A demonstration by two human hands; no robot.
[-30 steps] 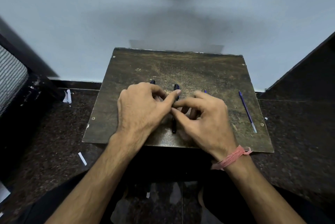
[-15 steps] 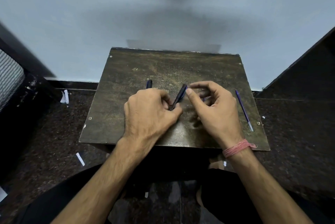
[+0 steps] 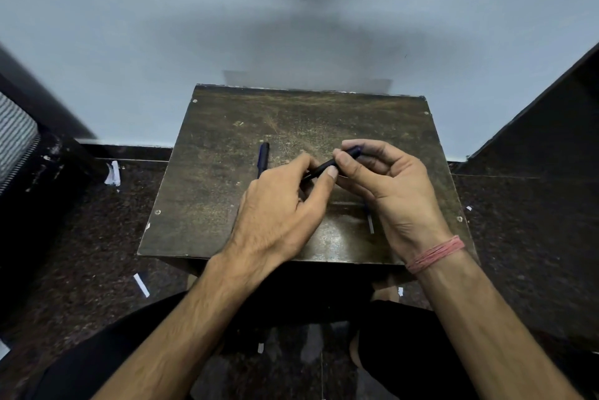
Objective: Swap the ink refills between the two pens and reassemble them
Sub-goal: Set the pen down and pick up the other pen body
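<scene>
A dark pen (image 3: 327, 165) is held slanted above the small brown table (image 3: 227, 192), its far end pointing up and right. My left hand (image 3: 278, 211) pinches its near end between thumb and forefinger. My right hand (image 3: 385, 185) grips its far end with fingertips curled over it. A second dark blue pen (image 3: 264, 158) lies flat on the table to the left, partly hidden behind my left hand. A thin refill (image 3: 369, 221) shows between my hands; my right hand hides most of it.
The table stands against a pale blue wall (image 3: 291, 26) on a dark speckled floor (image 3: 81, 237). White paper scraps (image 3: 141, 285) lie on the floor. A dark panel (image 3: 544, 127) rises at the right, a striped object (image 3: 16, 133) at the left. My crossed legs sit below the table.
The pen was picked off the table and raised, tilting from upright to slanted. My right hand moved up to its far end and turned palm inward. The refill at the right is now mostly covered.
</scene>
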